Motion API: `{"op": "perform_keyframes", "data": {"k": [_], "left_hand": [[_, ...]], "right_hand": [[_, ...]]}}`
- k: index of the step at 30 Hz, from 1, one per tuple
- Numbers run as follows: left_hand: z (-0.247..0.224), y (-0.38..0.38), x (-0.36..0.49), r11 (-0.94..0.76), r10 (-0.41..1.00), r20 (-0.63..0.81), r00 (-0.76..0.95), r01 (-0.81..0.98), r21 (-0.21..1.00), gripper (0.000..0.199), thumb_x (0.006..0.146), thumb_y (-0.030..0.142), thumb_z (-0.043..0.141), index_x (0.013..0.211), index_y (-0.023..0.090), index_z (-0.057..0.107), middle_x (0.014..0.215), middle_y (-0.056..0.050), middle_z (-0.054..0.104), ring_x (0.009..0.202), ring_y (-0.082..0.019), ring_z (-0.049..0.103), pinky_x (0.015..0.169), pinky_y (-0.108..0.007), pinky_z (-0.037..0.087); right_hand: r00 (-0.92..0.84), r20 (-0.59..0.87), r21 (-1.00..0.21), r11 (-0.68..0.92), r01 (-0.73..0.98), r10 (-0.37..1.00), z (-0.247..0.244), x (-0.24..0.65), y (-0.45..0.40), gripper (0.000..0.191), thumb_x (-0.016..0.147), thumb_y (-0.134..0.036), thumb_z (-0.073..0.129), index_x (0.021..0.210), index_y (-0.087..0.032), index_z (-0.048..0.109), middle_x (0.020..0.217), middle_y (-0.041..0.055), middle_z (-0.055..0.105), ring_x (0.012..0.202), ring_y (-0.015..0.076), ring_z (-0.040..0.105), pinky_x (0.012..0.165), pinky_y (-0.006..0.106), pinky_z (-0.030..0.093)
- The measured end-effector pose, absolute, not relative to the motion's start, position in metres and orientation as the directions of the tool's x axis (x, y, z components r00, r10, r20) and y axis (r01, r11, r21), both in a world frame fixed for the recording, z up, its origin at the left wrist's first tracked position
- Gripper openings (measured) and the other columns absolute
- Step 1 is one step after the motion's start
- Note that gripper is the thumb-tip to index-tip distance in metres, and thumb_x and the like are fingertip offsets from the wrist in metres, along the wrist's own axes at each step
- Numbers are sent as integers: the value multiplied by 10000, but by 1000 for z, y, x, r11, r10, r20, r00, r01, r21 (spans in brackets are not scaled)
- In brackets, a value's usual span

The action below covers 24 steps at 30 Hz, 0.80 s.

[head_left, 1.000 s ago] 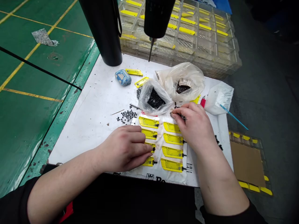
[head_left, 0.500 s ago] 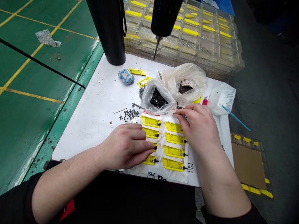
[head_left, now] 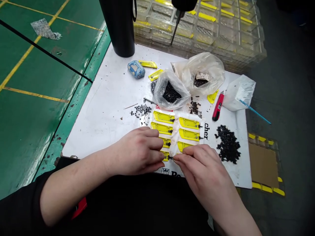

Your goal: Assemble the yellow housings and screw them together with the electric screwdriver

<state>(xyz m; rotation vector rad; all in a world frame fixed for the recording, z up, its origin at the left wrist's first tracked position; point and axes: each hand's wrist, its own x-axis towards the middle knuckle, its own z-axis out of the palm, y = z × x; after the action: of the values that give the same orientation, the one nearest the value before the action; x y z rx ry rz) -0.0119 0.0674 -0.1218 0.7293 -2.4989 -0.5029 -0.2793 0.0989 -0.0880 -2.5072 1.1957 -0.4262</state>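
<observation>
Two columns of yellow blade-shaped plastic parts (head_left: 189, 123) lie on a printed white sheet, with small black pieces at their right ends. My left hand (head_left: 141, 152) is closed, its fingertips at the lowest yellow part (head_left: 165, 155) of the left column and covering most of it. At that part's right end, my right hand (head_left: 204, 167) pinches a small dark piece (head_left: 172, 158), partly hidden by the fingertips. The right hand also covers the lower parts of the right column. Small brown-black strips (head_left: 195, 107) lie above the columns.
Loose black beads (head_left: 141, 112) lie left of an open bag (head_left: 159, 95) of black bits. Behind it is a second bag (head_left: 214, 65). A red cutter (head_left: 218, 106) and a black pile (head_left: 228, 144) lie right. A driver (head_left: 180, 13) hangs overhead, before stacked clear trays (head_left: 221, 49).
My right hand has moved from the dark strips down and left to the lowest left yellow part, uncovering the cutter and black pile. My left hand has shifted slightly down to that part.
</observation>
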Motion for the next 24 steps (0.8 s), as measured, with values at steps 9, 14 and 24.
{"op": "perform_keyframes", "data": {"k": [9,14,24], "left_hand": [[-125,67,-12,795,-575,322,-752,-421,437,356,1052,434,636,779,215,700,835,-46,646,850,-191,540,805,-396,412],[-126,67,-10,801,-568,322,-757,-419,428,350,1042,433,644,773,216,690,860,-38,662,852,-189,535,803,-414,418],[-127,66,-11,790,-575,294,-763,-425,441,348,1037,431,653,766,217,701,863,-35,668,856,-187,533,808,-423,420]], "right_hand": [[629,127,-345,-629,-697,-767,-91,-261,100,104,1045,-115,693,1083,-196,748,1060,58,718,997,240,590,900,419,458],[637,94,-329,-628,-705,-765,-93,-261,100,101,1033,-127,716,1094,-197,754,1075,51,714,1007,246,593,914,433,456],[636,88,-341,-623,-704,-767,-92,-260,99,96,1053,-130,689,1089,-193,752,1062,51,714,993,241,595,922,433,460]]}}
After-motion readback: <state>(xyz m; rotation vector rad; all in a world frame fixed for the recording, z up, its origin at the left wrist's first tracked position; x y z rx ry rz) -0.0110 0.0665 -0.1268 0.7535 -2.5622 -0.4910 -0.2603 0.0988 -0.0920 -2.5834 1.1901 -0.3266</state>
